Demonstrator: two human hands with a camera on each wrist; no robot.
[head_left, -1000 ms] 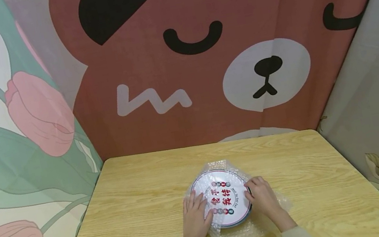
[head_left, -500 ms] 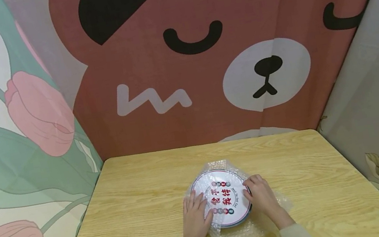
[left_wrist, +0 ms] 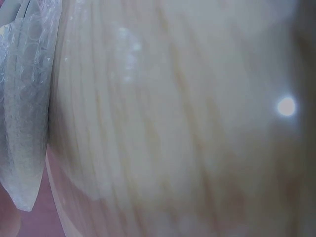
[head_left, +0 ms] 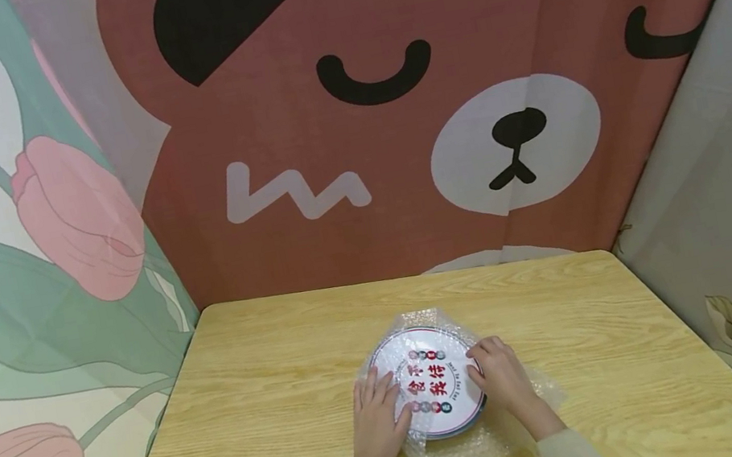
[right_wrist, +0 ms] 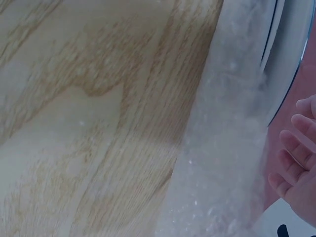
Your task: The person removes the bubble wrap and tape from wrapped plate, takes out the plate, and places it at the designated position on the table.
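In the head view a stack of round white plates (head_left: 430,382), with red lettering and small coloured circles printed on the top one, lies on a sheet of bubble wrap (head_left: 457,451). Some of the wrap covers the stack's left side. My left hand (head_left: 376,419) rests there with fingers extended over the wrap and plate. At the right rim is my right hand (head_left: 504,376), its fingertips over the top plate's edge. The right wrist view shows its fingers (right_wrist: 296,148) loosely bent beside the stacked rims. Wrapped plate edges (left_wrist: 24,94) show at the left wrist view's left side.
A light wooden table (head_left: 274,375) carries everything. Behind it hangs a brown cloth with a bear face (head_left: 312,254). Flower-patterned cloths (head_left: 78,222) hang at the left and right sides. Loose bubble wrap spreads out at the plates' front and right.
My right hand has shifted slightly left and away from me, its fingertips a little further over the plate's edge. The left hand, plates and wrap look the same.
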